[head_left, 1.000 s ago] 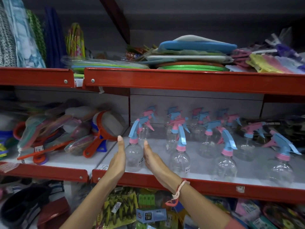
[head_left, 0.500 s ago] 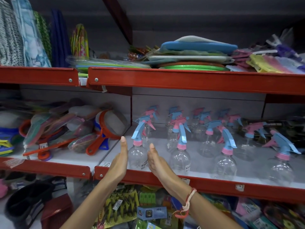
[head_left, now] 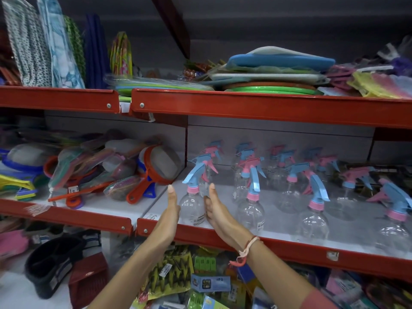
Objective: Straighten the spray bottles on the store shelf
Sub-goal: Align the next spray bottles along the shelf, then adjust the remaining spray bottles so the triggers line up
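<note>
Several clear spray bottles with blue and pink trigger heads stand in loose rows on the white shelf with a red rim. Their nozzles point different ways. The front-left bottle has a blue trigger and pink collar, with its nozzle pointing left. My left hand lies flat along its left side and my right hand along its right side, palms facing in and fingers straight, at or just off the plastic. More front bottles stand to the right.
Orange-handled strainers and packed utensils pile up in the bay to the left, past the shelf divider. The red upper shelf hangs low over the bottles and carries stacked plates and mats. Packaged goods fill the space below.
Both hands stay on either side of the same front-left bottle and have slid slightly deeper along it. The view has drifted a little, so the shelf sits further right.
</note>
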Available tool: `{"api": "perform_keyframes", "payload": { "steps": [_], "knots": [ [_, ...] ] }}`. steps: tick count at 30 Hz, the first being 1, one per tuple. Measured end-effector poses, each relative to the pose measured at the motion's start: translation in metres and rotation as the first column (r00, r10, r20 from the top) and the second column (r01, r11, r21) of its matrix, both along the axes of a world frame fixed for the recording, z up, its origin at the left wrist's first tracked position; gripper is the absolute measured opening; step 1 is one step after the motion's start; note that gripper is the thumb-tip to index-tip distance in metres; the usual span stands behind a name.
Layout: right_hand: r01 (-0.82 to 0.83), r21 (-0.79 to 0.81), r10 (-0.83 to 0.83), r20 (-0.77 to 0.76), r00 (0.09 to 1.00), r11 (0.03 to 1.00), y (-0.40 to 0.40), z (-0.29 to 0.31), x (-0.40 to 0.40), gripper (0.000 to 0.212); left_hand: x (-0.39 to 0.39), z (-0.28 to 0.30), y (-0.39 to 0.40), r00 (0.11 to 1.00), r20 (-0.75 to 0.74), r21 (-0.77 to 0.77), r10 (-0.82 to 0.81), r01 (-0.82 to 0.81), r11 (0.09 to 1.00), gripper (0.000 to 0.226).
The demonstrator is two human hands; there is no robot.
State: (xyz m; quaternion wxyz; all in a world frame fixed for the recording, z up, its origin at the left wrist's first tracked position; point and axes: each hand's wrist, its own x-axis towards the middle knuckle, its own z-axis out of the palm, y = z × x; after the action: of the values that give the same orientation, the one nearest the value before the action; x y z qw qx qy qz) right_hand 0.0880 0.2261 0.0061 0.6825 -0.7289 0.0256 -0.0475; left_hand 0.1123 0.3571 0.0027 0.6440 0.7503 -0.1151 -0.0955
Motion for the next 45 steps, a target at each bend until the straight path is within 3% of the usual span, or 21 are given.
{"api": "perform_keyframes", "payload": {
  "steps": [4, 6, 7, 10, 13, 15, 17, 20, 22, 24, 29, 31, 33, 35, 40, 45],
  "knots": [
    [-0.012, -0.028, 0.012, -0.006, 1.0, 1.0, 0.003, 0.001, -0.011, 0.048, 0.005, 0.01, 0.003, 0.999, 0.039, -0.057, -0.035, 0.037, 0.998, 0.1],
    [-0.004, -0.049, 0.002, -0.024, 1.0, 0.999, 0.004, -0.003, -0.012, 0.041, 0.007, 0.016, 0.004, 0.997, 0.037, -0.06, -0.069, 0.071, 0.996, 0.097],
    [0.0, -0.065, -0.002, -0.033, 0.999, 0.998, 0.004, -0.006, -0.012, 0.046, 0.009, 0.017, 0.005, 0.997, 0.027, -0.05, -0.072, 0.073, 0.996, 0.1],
    [0.008, -0.109, -0.013, -0.05, 0.999, 0.994, 0.0, -0.015, -0.005, 0.094, 0.014, 0.016, 0.004, 0.997, 0.003, -0.058, -0.074, 0.074, 0.996, 0.098],
    [0.011, -0.134, -0.013, -0.014, 1.0, 0.991, 0.003, -0.014, -0.007, 0.087, 0.013, 0.013, 0.005, 0.999, -0.002, -0.061, -0.051, 0.051, 0.997, 0.104],
    [0.019, -0.143, -0.023, -0.027, 0.999, 0.99, 0.003, -0.012, -0.012, 0.096, 0.011, 0.007, 0.004, 1.0, 0.003, -0.071, 0.019, -0.018, 0.997, 0.109],
    [0.037, -0.175, -0.042, -0.024, 0.999, 0.984, -0.001, -0.011, -0.021, 0.102, 0.01, -0.003, 0.004, 0.983, 0.114, -0.052, 0.146, -0.141, 0.989, 0.103],
    [0.105, -0.149, -0.085, 0.133, 0.987, 0.983, -0.017, -0.008, -0.048, 0.087, -0.008, -0.008, -0.003, 0.869, 0.354, -0.246, 0.346, -0.27, 0.931, 0.071],
    [0.174, -0.054, -0.153, 0.275, 0.949, 0.983, -0.032, -0.003, -0.068, 0.067, -0.021, -0.005, -0.012, 0.832, 0.433, -0.309, 0.347, -0.224, 0.924, 0.053],
    [0.312, 0.027, -0.298, 0.379, 0.876, 0.95, -0.051, -0.001, -0.084, 0.052, -0.028, -0.004, -0.024, 0.855, 0.452, -0.265, 0.255, -0.145, 0.953, 0.046],
    [0.654, 0.148, -0.642, 0.439, 0.629, 0.742, -0.093, -0.009, -0.093, 0.04, -0.048, -0.01, -0.061, 0.94, 0.341, -0.089, 0.012, 0.019, 0.996, 0.05],
    [0.648, 0.076, -0.623, 0.379, 0.684, 0.758, -0.11, -0.015, -0.078, 0.039, -0.058, -0.012, -0.07, 0.968, 0.243, -0.024, -0.056, 0.063, 0.998, 0.062],
    [0.512, -0.017, -0.496, 0.22, 0.84, 0.859, -0.121, -0.017, -0.063, 0.052, -0.067, -0.012, -0.078, 0.982, 0.159, 0.006, -0.104, 0.105, 0.994, 0.083],
    [0.349, -0.021, -0.347, 0.082, 0.934, 0.937, -0.126, -0.015, -0.053, 0.071, -0.077, -0.007, -0.086, 0.983, 0.121, 0.021, -0.137, 0.135, 0.991, 0.085],
    [0.185, 0.065, -0.184, -0.019, 0.983, 0.981, -0.12, -0.007, -0.055, 0.088, -0.077, -0.001, -0.098, 0.977, 0.033, 0.08, -0.209, 0.206, 0.975, 0.108],
    [0.183, 0.043, -0.181, -0.035, 0.983, 0.982, -0.113, -0.004, -0.072, 0.087, -0.065, 0.007, -0.102, 0.983, 0.014, 0.018, -0.181, 0.181, 0.983, 0.103]
  ]
}}
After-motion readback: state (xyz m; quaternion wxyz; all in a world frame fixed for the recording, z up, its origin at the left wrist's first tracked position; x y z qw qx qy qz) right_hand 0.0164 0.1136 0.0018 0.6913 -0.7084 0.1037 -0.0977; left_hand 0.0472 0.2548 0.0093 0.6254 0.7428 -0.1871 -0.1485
